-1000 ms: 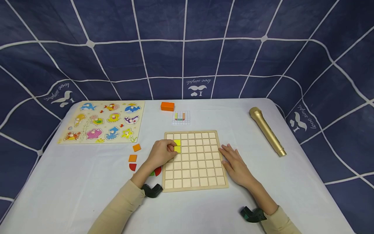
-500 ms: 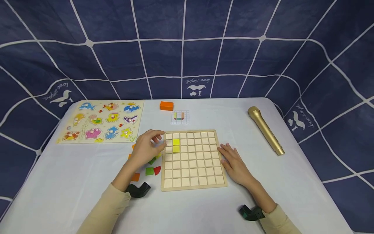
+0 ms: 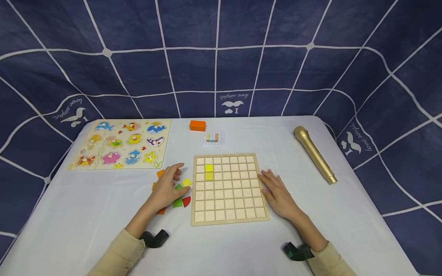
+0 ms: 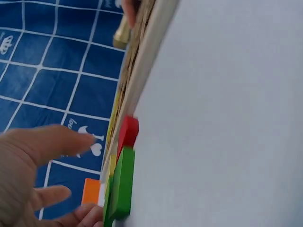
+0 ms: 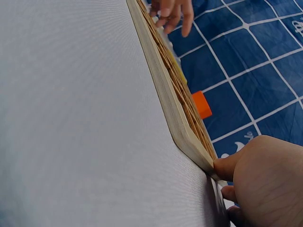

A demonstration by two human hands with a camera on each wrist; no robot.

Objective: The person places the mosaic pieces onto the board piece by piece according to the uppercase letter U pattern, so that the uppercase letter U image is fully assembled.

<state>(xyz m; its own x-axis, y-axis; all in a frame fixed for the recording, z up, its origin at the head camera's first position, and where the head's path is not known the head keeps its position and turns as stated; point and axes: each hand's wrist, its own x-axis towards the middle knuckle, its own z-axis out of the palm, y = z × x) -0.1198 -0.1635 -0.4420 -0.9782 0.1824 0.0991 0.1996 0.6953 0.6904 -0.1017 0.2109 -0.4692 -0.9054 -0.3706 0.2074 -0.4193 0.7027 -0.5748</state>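
Observation:
A wooden grid board (image 3: 228, 189) lies in the middle of the table, with two yellow square tiles (image 3: 208, 172) in its second column near the top. My left hand (image 3: 165, 188) hovers over the loose tiles left of the board, thumb and fingers spread apart with nothing between them. Around it lie a yellow tile (image 3: 187, 182), green tiles (image 3: 177, 202), a red quarter-circle tile (image 3: 186, 201) and orange tiles (image 3: 160, 211), some partly hidden under the hand. My right hand (image 3: 279, 194) rests at the board's right edge, fingers extended and fingertips on the frame.
A small card with a coloured grid pattern (image 3: 213, 139) lies behind the board, beside an orange block (image 3: 198, 125). A sea-animal peg puzzle (image 3: 121, 144) is at the back left. A gold microphone (image 3: 315, 155) lies at the right.
My left hand has released the yellow tile on the board and moved left and toward me, over the loose tiles. My right hand stays at the board's edge.

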